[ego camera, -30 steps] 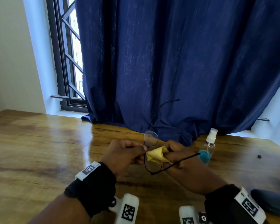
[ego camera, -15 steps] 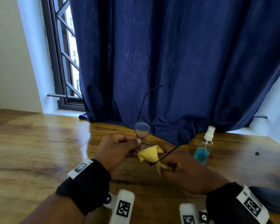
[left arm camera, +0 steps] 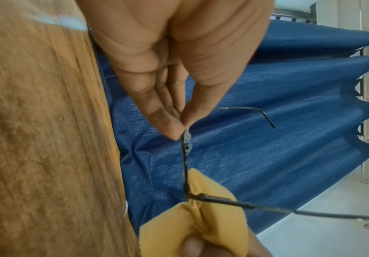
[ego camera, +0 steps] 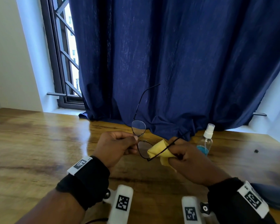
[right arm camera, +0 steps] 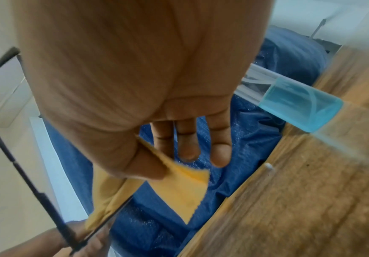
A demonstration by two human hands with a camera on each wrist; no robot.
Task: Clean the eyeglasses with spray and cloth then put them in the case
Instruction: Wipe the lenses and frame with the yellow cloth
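Observation:
Thin black-framed eyeglasses (ego camera: pixel 138 128) are held upright above the wooden table, arms unfolded. My left hand (ego camera: pixel 120 146) pinches the bridge of the eyeglasses (left arm camera: pixel 186 139) between thumb and fingertips. My right hand (ego camera: pixel 186 156) pinches a yellow cloth (ego camera: pixel 159 151) folded over the lower lens. In the left wrist view the cloth (left arm camera: pixel 201 222) wraps the frame's corner at the hinge. In the right wrist view the thumb presses the cloth (right arm camera: pixel 179 187) while the other fingers stay straight. A clear spray bottle (ego camera: pixel 205 143) with blue liquid stands just right of my right hand. A dark blue case (ego camera: pixel 271 196) lies at the right edge.
A dark blue curtain (ego camera: pixel 168 62) hangs behind the table down to its far edge. A barred window (ego camera: pixel 63 54) is at the back left. A small dark speck (ego camera: pixel 256 151) lies on the wooden table (ego camera: pixel 39 143) at the right.
The cloth has slid from the middle of the lower lens toward its right rim and hinge. Both hands shifted slightly; the glasses stay pinched in the left hand.

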